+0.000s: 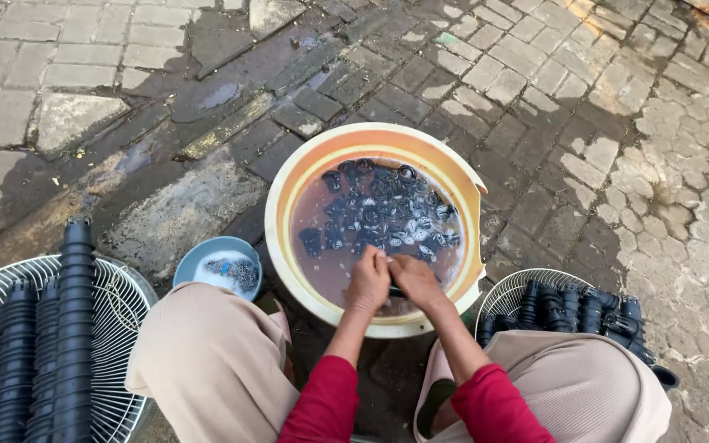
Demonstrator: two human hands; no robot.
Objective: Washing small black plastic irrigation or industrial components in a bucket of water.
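While bent over the basin: both hands together at its near edge.
Left hand [368, 279]: fingers curled narrow round a small dark pot [395, 290] – mostly hidden.
Right hand [416, 280]: touching the left, fingers closed on the same pot.
Basin [285, 193]: cream, holding brown water and many black pots [387, 209].
Blue bowl [194, 256]: left of basin, by the knee.
Wire grilles [116, 295]: either side, stacked with black pots – long stacks [71, 328] left, short ones [576, 310] right.

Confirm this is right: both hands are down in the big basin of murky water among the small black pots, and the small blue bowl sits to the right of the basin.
Not quite. The head view shows the small blue bowl to the left of the big basin, not the right. The rest holds: left hand and right hand are in the murky water near the small black pots.
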